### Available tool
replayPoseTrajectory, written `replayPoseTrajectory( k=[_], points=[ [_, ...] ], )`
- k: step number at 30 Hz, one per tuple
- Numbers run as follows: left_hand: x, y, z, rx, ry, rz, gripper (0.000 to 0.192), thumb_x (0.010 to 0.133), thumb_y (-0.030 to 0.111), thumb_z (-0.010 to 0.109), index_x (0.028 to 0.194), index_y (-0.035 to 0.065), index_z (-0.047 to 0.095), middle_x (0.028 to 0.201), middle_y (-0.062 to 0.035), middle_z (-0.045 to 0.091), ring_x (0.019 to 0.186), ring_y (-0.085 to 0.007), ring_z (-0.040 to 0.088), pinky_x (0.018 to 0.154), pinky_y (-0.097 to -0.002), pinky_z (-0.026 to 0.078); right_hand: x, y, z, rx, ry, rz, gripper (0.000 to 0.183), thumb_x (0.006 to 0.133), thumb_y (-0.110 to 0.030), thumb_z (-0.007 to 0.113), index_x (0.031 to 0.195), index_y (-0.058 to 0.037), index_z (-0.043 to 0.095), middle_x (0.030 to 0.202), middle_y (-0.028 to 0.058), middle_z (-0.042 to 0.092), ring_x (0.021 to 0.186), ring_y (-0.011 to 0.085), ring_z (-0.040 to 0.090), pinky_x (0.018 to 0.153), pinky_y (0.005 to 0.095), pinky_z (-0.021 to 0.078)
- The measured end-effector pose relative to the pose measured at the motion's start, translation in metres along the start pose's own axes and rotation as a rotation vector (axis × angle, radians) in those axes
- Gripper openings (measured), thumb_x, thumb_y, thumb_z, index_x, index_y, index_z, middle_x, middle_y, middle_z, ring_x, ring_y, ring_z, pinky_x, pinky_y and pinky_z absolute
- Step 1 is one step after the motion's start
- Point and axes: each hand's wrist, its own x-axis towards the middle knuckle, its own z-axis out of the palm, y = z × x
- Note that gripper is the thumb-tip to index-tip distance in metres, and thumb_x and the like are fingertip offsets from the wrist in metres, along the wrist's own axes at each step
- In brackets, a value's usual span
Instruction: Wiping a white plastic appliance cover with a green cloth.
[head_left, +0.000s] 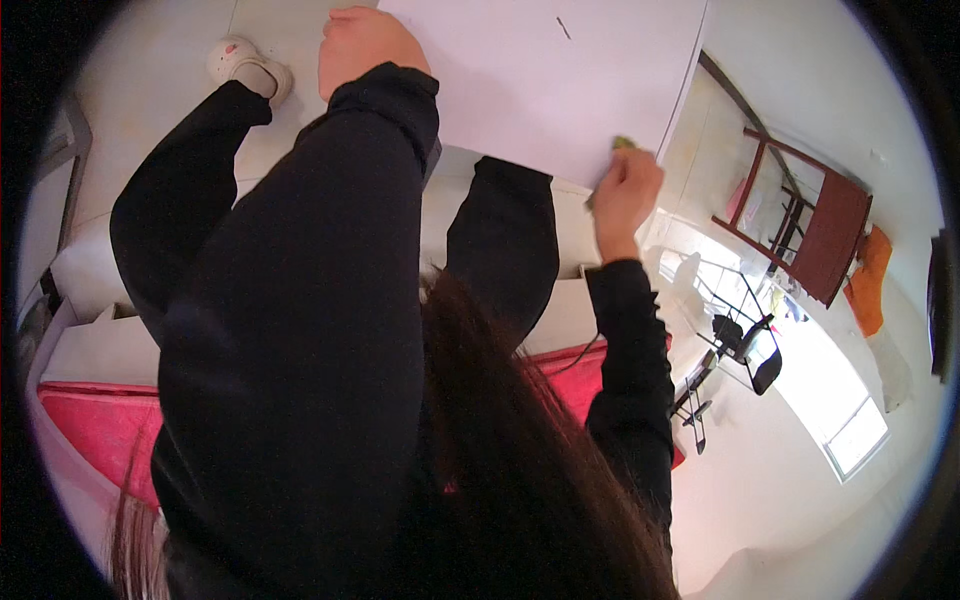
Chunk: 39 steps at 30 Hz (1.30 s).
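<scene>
A white tabletop (540, 82) lies before me, with a short thin dark strip (563, 28) near its far side. My left hand (371, 45) is at the left edge of the tabletop, its back toward the camera; the fingers are mostly hidden, so what it holds is not visible. At the near right corner, my right hand (631, 191) is closed around a small greenish object (622, 142), which pokes out above the fingers. A bit of something dark also shows at that hand's left side. Both arms are in black sleeves.
Long hair hangs across the lower view. Below are my black-trousered legs and one white clog (229, 61). Red cushions (97, 427) lie on the seat. At right stand a reddish-brown wooden chair (829, 232), a black metal-framed object (739, 337) and a bright window (855, 439).
</scene>
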Motion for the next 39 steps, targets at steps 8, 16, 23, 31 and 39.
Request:
replayPoseTrajectory(
  k=[8,16,23,31,39],
  points=[
    [0.005,0.011,-0.017,-0.312,-0.088,-0.314,0.043,0.079,0.013,0.046,0.105,-0.0206,0.044,0.084,-0.0245,0.061,0.072,-0.0307,0.062,0.061,-0.0339,0.05,0.001,0.005,0.0,0.025,-0.073,-0.135,0.014,0.067,0.002,0.051,0.078,-0.0059,0.056,0.085,0.0083,0.055,0.084,0.0303,0.048,0.075,0.039,0.0397],
    [0.004,0.027,-0.066,-0.513,0.032,-0.709,0.028,0.087,0.013,0.038,0.078,-0.0064,0.056,0.071,-0.0214,0.06,0.067,-0.0347,0.06,0.062,-0.0378,0.05,-0.014,-0.026,-0.008,0.099,-0.022,-0.175,0.005,0.073,0.0,0.053,0.074,-0.0035,0.057,0.08,0.0112,0.057,0.078,0.0316,0.05,0.072,0.039,0.0397],
    [0.002,0.026,-0.053,-0.539,0.102,-0.656,0.031,0.088,0.014,0.036,0.072,-0.0049,0.055,0.068,-0.0223,0.059,0.065,-0.0363,0.059,0.059,-0.0399,0.049,-0.012,-0.023,0.001,0.112,-0.022,0.012,0.008,0.072,0.001,0.053,0.078,-0.0024,0.058,0.083,0.0095,0.058,0.082,0.0305,0.05,0.073,0.0378,0.0405],
    [0.004,0.028,-0.062,-0.484,0.021,-0.598,0.03,0.088,0.012,0.036,0.072,-0.005,0.054,0.069,-0.0227,0.059,0.066,-0.0361,0.06,0.06,-0.0395,0.05,-0.014,-0.023,-0.006,0.09,-0.106,-0.159,0.018,0.069,0.001,0.053,0.086,-0.0046,0.058,0.085,0.0103,0.054,0.087,0.0294,0.049,0.077,0.04,0.0399],
    [0.001,0.028,-0.068,-0.487,-0.011,-0.723,0.03,0.088,0.015,0.036,0.074,-0.0038,0.054,0.067,-0.0207,0.06,0.063,-0.0351,0.06,0.058,-0.0405,0.05,-0.003,-0.005,0.014,0.016,0.092,0.225,0.03,0.085,-0.021,0.05,0.108,-0.004,0.059,0.113,0.0147,0.05,0.093,0.0314,0.045,0.086,0.0408,0.0346]
  ],
)
